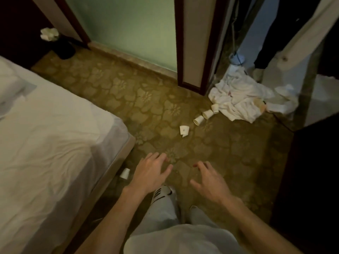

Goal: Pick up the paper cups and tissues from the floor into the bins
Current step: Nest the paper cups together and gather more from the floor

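A dark bin [66,49] stands on the floor far off at 10 o'clock, in a shadowed corner beyond the bed. Crumpled white tissue [49,34] sits at its top. The bin's outline is lost in the dark, and anything deeper inside it cannot be seen.

Just right of centre, a flattened paper cup [184,130] lies on the patterned carpet [146,99]. From it, a row of three paper cups [207,114] on their sides runs toward 2 o'clock, the last one touching a heap of white crumpled material [240,99]. Whether the heap is tissue or cloth is hard to tell. Another paper cup [125,173] lies at 7 o'clock, right against the base of the bed [45,134] and partly tucked under its edge.

The bed, with white sheets, fills the left side and is cut off by the frame. A frosted green panel [124,24] in a dark frame stands at 12 o'clock. The right edge at 4 o'clock is too dark to read.

At 6 o'clock both bare forearms reach forward. The left hand [151,173] and right hand [209,178] hover palm down above the carpet, fingers spread and relaxed, holding nothing. Between them, lower down, a white shoe [164,192] with dark stripes shows below light trousers.
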A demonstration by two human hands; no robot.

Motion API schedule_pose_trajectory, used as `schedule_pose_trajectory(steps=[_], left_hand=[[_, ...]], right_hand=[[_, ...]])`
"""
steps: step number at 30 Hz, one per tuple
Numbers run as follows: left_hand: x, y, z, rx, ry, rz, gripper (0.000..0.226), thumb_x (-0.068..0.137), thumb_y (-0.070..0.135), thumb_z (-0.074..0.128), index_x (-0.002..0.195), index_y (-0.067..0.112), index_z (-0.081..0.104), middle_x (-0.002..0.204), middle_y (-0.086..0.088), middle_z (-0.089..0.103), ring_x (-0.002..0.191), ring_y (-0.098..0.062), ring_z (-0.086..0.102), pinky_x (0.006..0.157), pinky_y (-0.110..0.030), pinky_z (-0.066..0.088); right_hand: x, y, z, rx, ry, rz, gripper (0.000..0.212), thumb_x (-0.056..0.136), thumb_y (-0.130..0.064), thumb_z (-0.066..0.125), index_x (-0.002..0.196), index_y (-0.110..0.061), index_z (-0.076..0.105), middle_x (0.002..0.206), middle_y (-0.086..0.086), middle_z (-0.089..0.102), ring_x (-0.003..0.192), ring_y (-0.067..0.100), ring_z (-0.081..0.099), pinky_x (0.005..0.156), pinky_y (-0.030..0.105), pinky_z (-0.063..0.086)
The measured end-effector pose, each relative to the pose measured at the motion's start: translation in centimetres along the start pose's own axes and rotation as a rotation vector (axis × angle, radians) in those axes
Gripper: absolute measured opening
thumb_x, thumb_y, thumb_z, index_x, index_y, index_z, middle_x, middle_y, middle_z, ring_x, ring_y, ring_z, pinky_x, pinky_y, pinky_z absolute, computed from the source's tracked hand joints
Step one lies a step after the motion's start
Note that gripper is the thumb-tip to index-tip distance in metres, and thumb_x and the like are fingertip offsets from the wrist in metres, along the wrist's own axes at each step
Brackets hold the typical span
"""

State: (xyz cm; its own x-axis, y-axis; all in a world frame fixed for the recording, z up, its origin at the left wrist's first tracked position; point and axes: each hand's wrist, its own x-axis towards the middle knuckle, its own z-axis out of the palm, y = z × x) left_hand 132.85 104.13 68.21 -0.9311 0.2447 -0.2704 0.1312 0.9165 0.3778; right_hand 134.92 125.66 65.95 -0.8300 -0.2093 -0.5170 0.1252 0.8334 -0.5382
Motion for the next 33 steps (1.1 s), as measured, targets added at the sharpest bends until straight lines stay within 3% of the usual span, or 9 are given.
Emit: schedule_pose_trajectory(steps=[5, 9, 12, 16, 20, 24, 26, 29, 33], left_hand=[[9.1, -3.5, 0.8, -0.210, -0.001, -0.140, 0.019, 0.097, 0.042, 0.055, 0.084, 0.029, 0.048, 0.070, 0.015, 0.048, 0.064, 0.003, 0.044, 0.054, -0.011, 0.028], [19.5, -7.4, 2.2, -0.265, -0.103, -0.172, 0.020, 0.097, 0.041, 0.053, 0.098, 0.022, 0.060, 0.091, 0.005, 0.061, 0.083, -0.011, 0.057, 0.071, -0.027, 0.048], [26.5, -9.6, 4.2, -0.340, -0.181, -0.211, 0.021, 0.096, 0.040, 0.052, 0.102, 0.021, 0.060, 0.097, 0.002, 0.062, 0.090, -0.016, 0.057, 0.073, -0.030, 0.045], [35.5, -13.0, 9.4, -0.452, -0.309, -0.313, 0.021, 0.096, 0.037, 0.053, 0.104, 0.018, 0.058, 0.099, -0.004, 0.066, 0.093, -0.025, 0.061, 0.076, -0.034, 0.046], [41.1, -16.3, 17.3, -0.666, -0.312, -0.510, 0.017, 0.098, 0.034, 0.055, 0.105, 0.020, 0.062, 0.092, 0.003, 0.068, 0.082, -0.010, 0.064, 0.073, -0.030, 0.054], [43.7, -18.7, 27.0, -0.802, -0.303, -0.769, 0.023, 0.096, 0.029, 0.057, 0.118, 0.023, 0.057, 0.091, 0.015, 0.060, 0.079, 0.003, 0.058, 0.062, -0.012, 0.043], [45.0, -20.0, 31.2, -0.827, -0.257, -0.880, 0.027, 0.095, 0.026, 0.057, 0.121, 0.022, 0.055, 0.093, 0.010, 0.062, 0.082, 0.000, 0.059, 0.070, -0.020, 0.049], [48.3, -21.7, 37.8, -0.943, -0.223, -1.087, 0.029, 0.095, 0.029, 0.060, 0.122, 0.024, 0.052, 0.106, -0.001, 0.064, 0.095, -0.020, 0.065, 0.087, -0.047, 0.056], [54.1, -24.4, 45.3, -1.075, -0.196, -1.286, 0.029, 0.094, 0.028, 0.060, 0.119, 0.027, 0.048, 0.118, -0.014, 0.063, 0.108, -0.034, 0.063, 0.096, -0.056, 0.051]], right_hand=[[9.3, 0.4, -2.9, 0.033, -0.089, 0.085, 0.050, 0.092, -0.041, 0.061, 0.137, -0.029, 0.042, 0.139, -0.006, 0.043, 0.120, 0.011, 0.049, 0.099, 0.030, 0.046], [18.0, 0.4, -5.0, 0.084, -0.138, 0.222, 0.047, 0.091, -0.041, 0.063, 0.134, -0.030, 0.045, 0.127, -0.009, 0.049, 0.107, 0.008, 0.055, 0.089, 0.026, 0.051], [25.0, 0.3, -5.3, 0.190, -0.128, 0.335, 0.042, 0.089, -0.036, 0.067, 0.127, -0.024, 0.053, 0.108, -0.009, 0.054, 0.093, 0.009, 0.058, 0.077, 0.023, 0.049], [36.0, 2.7, -3.0, 0.422, -0.100, 0.489, 0.027, 0.087, -0.029, 0.070, 0.109, -0.025, 0.056, 0.094, -0.008, 0.057, 0.092, 0.016, 0.058, 0.079, 0.026, 0.046], [44.7, 8.0, 1.7, 0.492, -0.124, 0.616, 0.031, 0.082, -0.044, 0.070, 0.108, -0.034, 0.057, 0.097, -0.009, 0.061, 0.086, 0.008, 0.060, 0.066, 0.024, 0.047], [51.6, 14.6, 6.6, 0.498, -0.314, 0.679, 0.047, 0.059, -0.070, 0.060, 0.102, -0.051, 0.053, 0.106, -0.009, 0.063, 0.094, 0.016, 0.063, 0.084, 0.041, 0.056], [55.0, 17.8, 8.8, 0.523, -0.426, 0.704, 0.039, 0.062, -0.068, 0.062, 0.097, -0.056, 0.051, 0.108, -0.011, 0.061, 0.098, 0.015, 0.063, 0.088, 0.043, 0.055], [60.1, 23.4, 11.5, 0.571, -0.531, 0.718, 0.048, 0.083, -0.049, 0.066, 0.128, -0.043, 0.050, 0.113, -0.012, 0.058, 0.101, 0.013, 0.062, 0.083, 0.036, 0.055], [68.0, 28.7, 14.2, 0.558, -0.621, 0.697, 0.057, 0.093, -0.037, 0.061, 0.146, -0.031, 0.039, 0.121, -0.005, 0.059, 0.101, 0.011, 0.062, 0.078, 0.027, 0.053]])
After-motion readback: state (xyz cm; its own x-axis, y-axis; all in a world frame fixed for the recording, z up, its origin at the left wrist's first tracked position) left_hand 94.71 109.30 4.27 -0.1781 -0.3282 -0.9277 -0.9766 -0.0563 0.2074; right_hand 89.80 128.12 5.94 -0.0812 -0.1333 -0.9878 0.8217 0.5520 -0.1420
